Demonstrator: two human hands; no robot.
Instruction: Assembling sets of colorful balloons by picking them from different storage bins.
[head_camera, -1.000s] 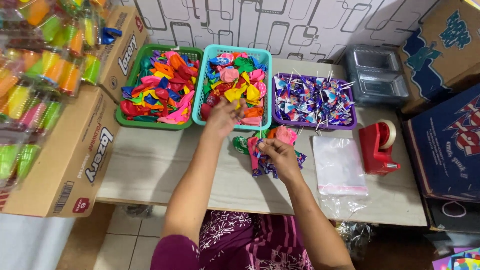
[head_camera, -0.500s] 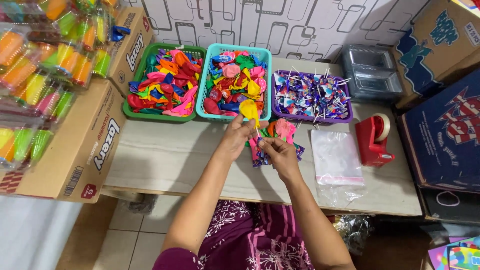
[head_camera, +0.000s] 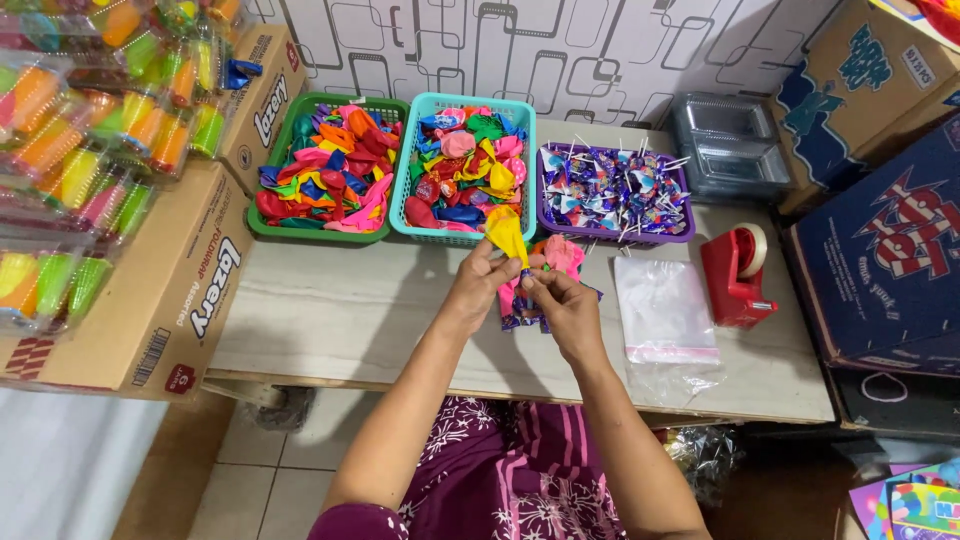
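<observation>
Baskets of balloons, green (head_camera: 322, 232) and teal (head_camera: 460, 233), line the upper middle of the frame, with a purple one (head_camera: 616, 232) of wrapped candy alongside. Just below, at centre, left hand (head_camera: 478, 285) pinches a yellow balloon (head_camera: 507, 233) while right hand (head_camera: 562, 305) clamps a small colourful bunch (head_camera: 553, 256), so looks like she's mid-gathering. Next move probably needs a steady tuck into that bunch.

Pale wood-grain tabletop (head_camera: 340, 320) is carrying everything. Along the back edge a green basket (head_camera: 262, 225), teal basket (head_camera: 402, 222) and purple basket (head_camera: 615, 236) are sitting in a row, nearly touching. Clear plastic trays (head_camera: 728, 150) are sitting stacked behind the purple one. Red tape dispenser (head_camera: 735, 280) is standing at the right, a flat clear bag (head_camera: 662, 312) lying just beside it. Small colourful pile (head_camera: 560, 258) is lying mid-table.
</observation>
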